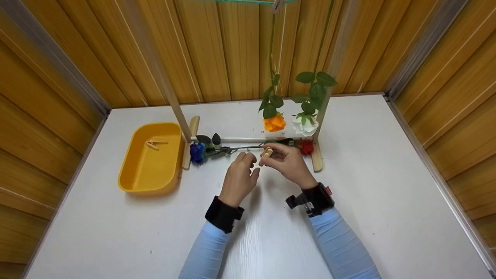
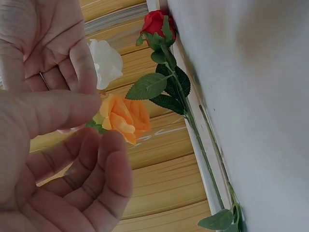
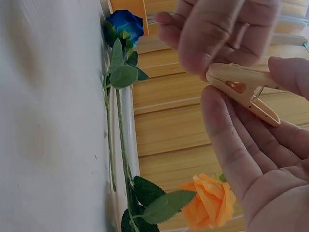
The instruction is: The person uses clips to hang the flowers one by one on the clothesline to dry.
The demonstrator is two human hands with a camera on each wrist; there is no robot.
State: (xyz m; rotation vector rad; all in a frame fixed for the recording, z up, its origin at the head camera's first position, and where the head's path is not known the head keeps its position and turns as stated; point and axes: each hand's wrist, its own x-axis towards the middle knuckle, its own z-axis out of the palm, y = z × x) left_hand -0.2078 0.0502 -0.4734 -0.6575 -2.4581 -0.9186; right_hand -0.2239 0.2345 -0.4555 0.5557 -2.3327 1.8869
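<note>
My right hand point(image 1: 290, 164) holds a beige clothespin point(image 3: 227, 72) between thumb and fingers, over the white table. Close by its nose is my left hand point(image 1: 237, 180), fingers bent loosely and nothing seen in their grasp. In the right wrist view the left thumb overlaps the clothespin's tip; whether they touch I cannot tell. Behind the hands lie a blue rose point(image 1: 198, 153), head to the left, and a red rose point(image 1: 306, 147), head to the right. An orange rose point(image 1: 274, 123) and a white rose point(image 1: 305, 126) hang head down at the back.
A yellow basin point(image 1: 155, 174) stands on the left with beige clothespins point(image 1: 153, 145) inside. Wooden posts point(image 1: 170, 97) rise on both sides of the roses, on wooden feet point(image 1: 317, 159). A green line point(image 1: 248, 1) runs across the top, bearing a clothespin point(image 1: 276, 5).
</note>
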